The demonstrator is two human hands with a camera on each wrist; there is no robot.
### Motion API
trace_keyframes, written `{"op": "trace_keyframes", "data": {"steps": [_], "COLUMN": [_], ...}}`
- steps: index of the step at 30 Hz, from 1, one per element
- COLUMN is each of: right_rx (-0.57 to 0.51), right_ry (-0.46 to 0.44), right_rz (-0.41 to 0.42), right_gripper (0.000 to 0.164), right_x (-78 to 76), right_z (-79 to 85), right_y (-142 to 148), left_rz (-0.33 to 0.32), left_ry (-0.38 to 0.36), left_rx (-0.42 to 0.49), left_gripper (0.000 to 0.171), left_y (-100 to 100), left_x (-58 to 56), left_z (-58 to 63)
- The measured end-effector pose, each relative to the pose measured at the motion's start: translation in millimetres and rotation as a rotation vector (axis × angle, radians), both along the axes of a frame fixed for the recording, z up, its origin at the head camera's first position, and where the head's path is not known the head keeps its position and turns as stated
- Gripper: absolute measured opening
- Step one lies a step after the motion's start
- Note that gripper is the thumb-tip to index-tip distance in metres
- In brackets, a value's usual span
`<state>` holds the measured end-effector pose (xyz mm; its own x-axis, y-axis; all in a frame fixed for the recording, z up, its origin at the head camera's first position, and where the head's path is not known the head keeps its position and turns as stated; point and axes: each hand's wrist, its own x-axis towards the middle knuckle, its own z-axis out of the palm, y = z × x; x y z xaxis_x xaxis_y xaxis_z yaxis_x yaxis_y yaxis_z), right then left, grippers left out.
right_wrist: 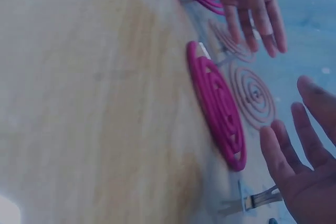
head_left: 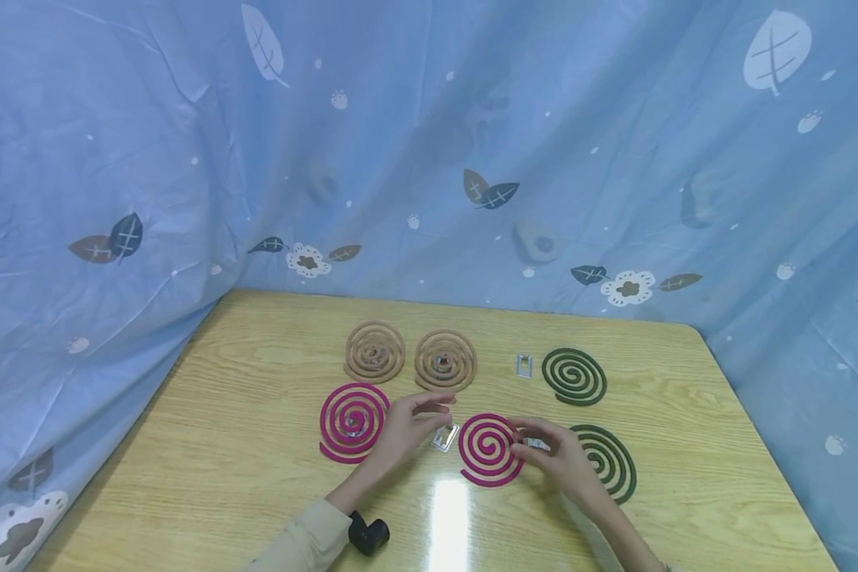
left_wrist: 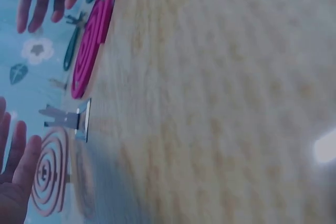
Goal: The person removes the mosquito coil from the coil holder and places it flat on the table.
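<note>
From the left we note a left pink coil point(head_left: 355, 423) and, just behind it, a brown coil point(head_left: 374, 352); metal shows through both, so we judge they sit on stands to keep them off the table point(head_left: 207, 445). The left hand point(head_left: 403, 427) hangs with fingers apart and a little bent, holding nothing, close by a bare stand point(head_left: 446, 437); we take the nearness as readiness to steady it. Behind, a second brown coil point(head_left: 446, 361) also shows metal at its centre. The right pink coil point(head_left: 491, 450) appears to lie flat between the two hands, likely kept within easy reach of both. The right hand point(head_left: 554, 453) is at its right edge, thumb and fingers parted; the right wrist view shows a gap, no grip. Farther right, two green coils, one upper point(head_left: 574, 376), one lower point(head_left: 604, 463), probably grouped by colour. Of the right pink coil we record: vivid magenta, smooth and rounded, evenly wound, outer end at lower left, no break seen.
</note>
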<state>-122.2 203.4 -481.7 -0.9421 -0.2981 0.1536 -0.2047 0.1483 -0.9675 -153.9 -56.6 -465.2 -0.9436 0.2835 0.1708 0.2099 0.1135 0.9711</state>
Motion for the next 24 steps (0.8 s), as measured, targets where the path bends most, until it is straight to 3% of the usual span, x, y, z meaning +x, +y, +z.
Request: {"op": "trace_keyframes", "data": {"steps": [2, 6, 9, 19, 24], "right_rx": [0.02, 0.041, 0.038, 0.045, 0.028], "right_ry": [-0.033, -0.066, -0.049, -0.019, -0.022], "right_rz": [0.009, 0.021, 0.016, 0.019, 0.045], "right_gripper": [0.039, 0.04, 0.039, 0.039, 0.04], "right_x": [-3.6, -11.6, -19.0, -43.7, -60.2], "right_z": [1.5, 5.0, 7.3, 14.9, 17.5], "right_y": [-3.3, -10.0, -14.4, -26.4, -30.9], "left_rz": [0.006, 0.023, 0.038, 0.121, 0.153], "left_ry": [0.003, 0.013, 0.026, 0.102, 0.087], "left_rx": [0.011, 0.031, 0.045, 0.009, 0.016], "left_gripper": [0.031, 0.034, 0.036, 0.035, 0.035], "left_y": [1.2, 1.7, 0.8, -3.9, -6.2], "left_x": [-0.7, -9.6, -20.4, -42.4, -49.3], "left_z": [5.8, 1.2, -9.3, -10.0, -4.7]}}
